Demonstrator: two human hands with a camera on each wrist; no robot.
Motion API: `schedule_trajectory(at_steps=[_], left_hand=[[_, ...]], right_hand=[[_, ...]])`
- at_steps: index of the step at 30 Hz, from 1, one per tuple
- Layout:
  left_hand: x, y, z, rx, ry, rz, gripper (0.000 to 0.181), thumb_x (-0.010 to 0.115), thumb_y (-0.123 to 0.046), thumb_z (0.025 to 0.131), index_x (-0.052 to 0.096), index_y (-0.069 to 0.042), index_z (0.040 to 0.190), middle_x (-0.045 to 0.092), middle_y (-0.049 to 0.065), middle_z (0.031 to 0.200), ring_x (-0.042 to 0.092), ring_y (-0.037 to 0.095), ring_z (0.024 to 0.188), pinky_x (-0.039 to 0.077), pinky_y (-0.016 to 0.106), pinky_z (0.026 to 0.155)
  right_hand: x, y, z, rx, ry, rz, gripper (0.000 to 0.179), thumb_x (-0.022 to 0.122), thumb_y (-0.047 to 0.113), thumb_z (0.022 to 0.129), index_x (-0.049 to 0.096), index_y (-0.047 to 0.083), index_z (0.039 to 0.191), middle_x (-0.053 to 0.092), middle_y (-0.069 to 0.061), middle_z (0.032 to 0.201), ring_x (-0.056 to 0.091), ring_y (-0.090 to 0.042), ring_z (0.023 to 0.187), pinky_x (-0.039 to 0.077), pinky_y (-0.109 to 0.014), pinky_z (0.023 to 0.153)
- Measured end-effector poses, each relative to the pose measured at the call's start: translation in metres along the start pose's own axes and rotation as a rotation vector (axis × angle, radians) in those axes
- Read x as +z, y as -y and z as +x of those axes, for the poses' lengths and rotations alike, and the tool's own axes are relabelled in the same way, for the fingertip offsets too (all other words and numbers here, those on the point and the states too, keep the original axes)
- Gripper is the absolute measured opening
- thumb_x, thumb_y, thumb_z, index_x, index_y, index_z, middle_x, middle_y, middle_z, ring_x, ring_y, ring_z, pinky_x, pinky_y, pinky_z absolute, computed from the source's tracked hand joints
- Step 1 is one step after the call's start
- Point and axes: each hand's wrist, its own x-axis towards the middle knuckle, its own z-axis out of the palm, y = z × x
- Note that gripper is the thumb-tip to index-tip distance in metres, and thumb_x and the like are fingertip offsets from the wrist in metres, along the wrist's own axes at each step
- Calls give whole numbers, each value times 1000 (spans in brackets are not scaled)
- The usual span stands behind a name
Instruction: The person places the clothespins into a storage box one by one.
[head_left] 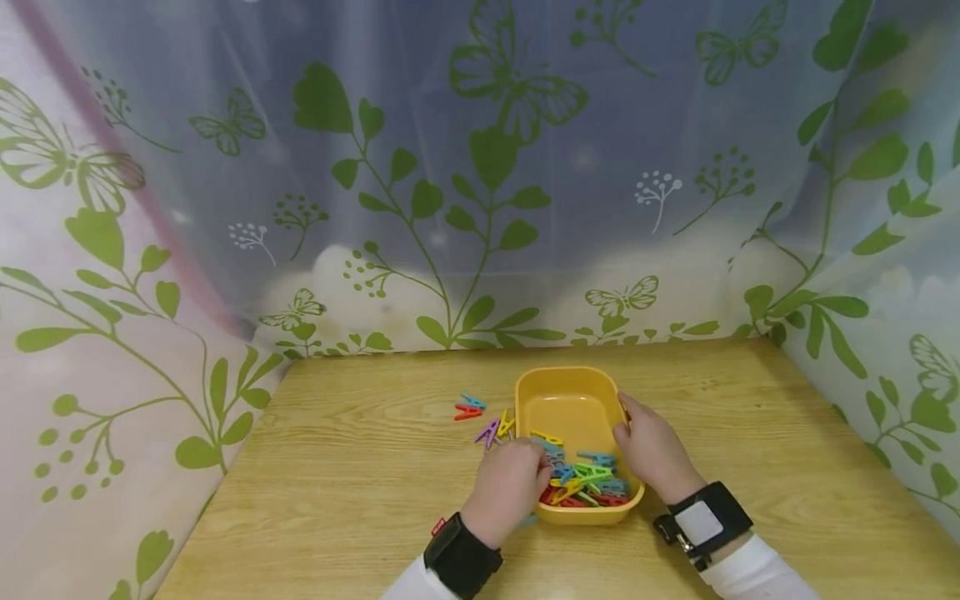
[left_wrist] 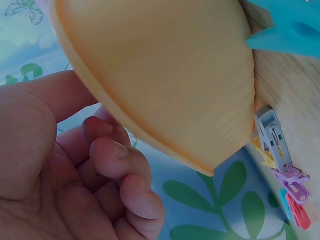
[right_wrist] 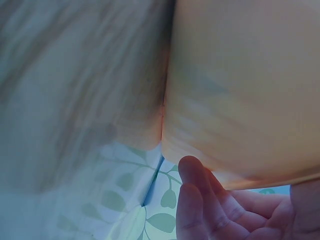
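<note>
A yellow plastic bin [head_left: 577,517] stands on the table, with many colourful clothespins [head_left: 592,475] heaped in its near end. My right hand [head_left: 660,446] grips the bin's right rim, thumb on the inner side and fingers along the outer wall. In the right wrist view, those fingers [right_wrist: 192,200] lie against the bin's outside [right_wrist: 240,100]. My left hand [head_left: 506,487] is bent over the left rim by the heap. Its curled fingers [left_wrist: 135,195] show outside the wall in the left wrist view, while the fingertips inside are hidden; I cannot tell whether they pinch a clothespin.
Left of the bin lie loose clothespins: a blue one [head_left: 472,402], a red one [head_left: 468,412], a purple one [head_left: 488,432] and a yellow one [head_left: 505,423]. A grey clothespin [left_wrist: 272,137] lies beside them. A leaf-patterned curtain [head_left: 480,250] closes off the wooden table's [head_left: 360,467] back and sides.
</note>
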Motion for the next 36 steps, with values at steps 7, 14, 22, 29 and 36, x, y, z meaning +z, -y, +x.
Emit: schedule_trajectory(at_steps=[7,14,22,29,36], left_hand=[[-9,0,-1,-46,35,-52,22,78,-25,93,70,-18,74,63,-7,72,55,7,63,40,22,55],[-19,5,-1,-73,7,-63,16,78,-23,93,72,-15,80,67,-4,77,54,6,61,40,21,53],[-32,19,-3,-145,-34,-113,15,76,-21,94,72,-14,82,71,2,85,56,11,61,40,22,53],[-41,41,-6,-184,-25,-104,18,77,-23,94,71,-14,81,64,-2,72,44,8,55,35,23,50],[-42,58,-23,-166,52,-40,19,81,-22,90,69,-15,77,69,1,81,47,8,60,37,24,53]], right_hand=[[-2,2,-1,7,13,1,56,50,11,104,36,-11,153,52,-35,145,60,-26,90,46,-32,66],[-3,2,-1,1,2,-7,56,51,11,104,36,-11,153,54,-35,142,59,-26,88,46,-32,67],[-3,2,-2,13,10,4,56,51,11,104,36,-11,153,53,-35,143,59,-24,85,45,-31,63],[-1,3,-1,16,13,7,56,50,13,105,35,-11,154,53,-35,144,60,-24,86,44,-29,61],[-1,2,0,15,9,-3,56,50,12,104,36,-11,153,53,-35,144,60,-26,91,46,-32,68]])
